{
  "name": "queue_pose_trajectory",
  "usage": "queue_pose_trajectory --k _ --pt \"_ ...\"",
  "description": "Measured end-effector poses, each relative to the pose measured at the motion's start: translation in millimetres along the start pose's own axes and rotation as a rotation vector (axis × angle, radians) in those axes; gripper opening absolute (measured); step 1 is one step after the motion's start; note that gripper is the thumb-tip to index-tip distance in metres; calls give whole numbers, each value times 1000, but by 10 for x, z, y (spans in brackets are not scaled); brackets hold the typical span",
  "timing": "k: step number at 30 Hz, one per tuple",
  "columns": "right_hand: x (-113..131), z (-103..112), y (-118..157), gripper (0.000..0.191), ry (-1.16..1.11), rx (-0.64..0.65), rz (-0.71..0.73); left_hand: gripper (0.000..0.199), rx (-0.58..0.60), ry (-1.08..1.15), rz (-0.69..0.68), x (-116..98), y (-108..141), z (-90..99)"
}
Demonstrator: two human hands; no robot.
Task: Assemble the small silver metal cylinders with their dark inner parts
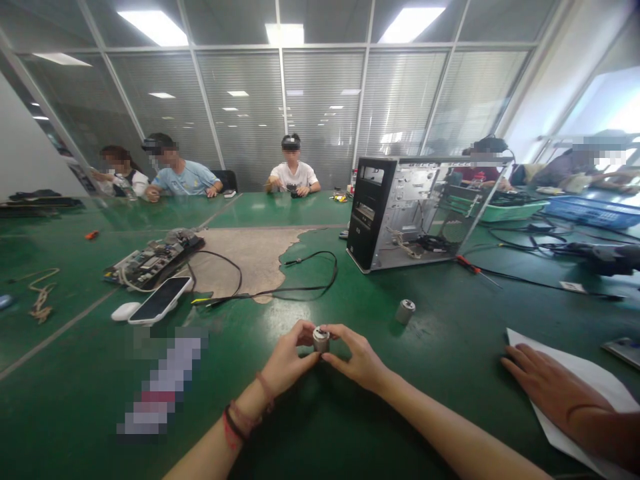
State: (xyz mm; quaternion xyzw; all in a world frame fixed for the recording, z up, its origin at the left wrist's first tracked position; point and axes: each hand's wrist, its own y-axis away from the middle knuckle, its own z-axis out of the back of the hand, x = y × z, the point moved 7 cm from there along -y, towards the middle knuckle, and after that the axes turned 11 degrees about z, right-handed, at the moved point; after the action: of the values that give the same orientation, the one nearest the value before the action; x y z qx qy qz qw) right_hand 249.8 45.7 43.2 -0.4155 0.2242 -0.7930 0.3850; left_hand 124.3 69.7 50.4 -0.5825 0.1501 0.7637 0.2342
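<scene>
A small silvery metal cylinder (321, 342) stands upright near the front middle of the green table, its top lighter with a dark detail. My left hand (291, 355), with bracelets at the wrist, curls round its left side, fingertips and thumb at the metal. From the right, my right hand (357, 357) holds the same cylinder between thumb and fingers. A second similar cylinder (405, 311) stands by itself, farther back and to the right.
An open computer case (400, 217) stands behind, right of centre. A circuit board (157, 259), phone (161, 299) and black cable (295, 289) lie left and centre. Another person's hand (555, 383) rests on white paper (590, 373) at right. Several people sit around the table.
</scene>
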Motion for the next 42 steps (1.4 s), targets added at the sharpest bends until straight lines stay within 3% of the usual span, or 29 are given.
queue_pose_trajectory --k 9,15,27,37,42 --pt "-13 -24 40 71 -52 139 -17 33 88 248 102 158 -48 -22" --pt "-34 3 38 60 -106 132 -61 36 123 368 209 218 -74 -23" --pt "-123 -27 56 57 -290 52 -193 36 155 600 447 379 -33 -88" --pt "-192 -97 75 48 -382 48 -310 37 183 571 574 422 17 -111" --pt "-220 -107 72 44 -475 27 -346 42 191 551 561 436 3 -122"
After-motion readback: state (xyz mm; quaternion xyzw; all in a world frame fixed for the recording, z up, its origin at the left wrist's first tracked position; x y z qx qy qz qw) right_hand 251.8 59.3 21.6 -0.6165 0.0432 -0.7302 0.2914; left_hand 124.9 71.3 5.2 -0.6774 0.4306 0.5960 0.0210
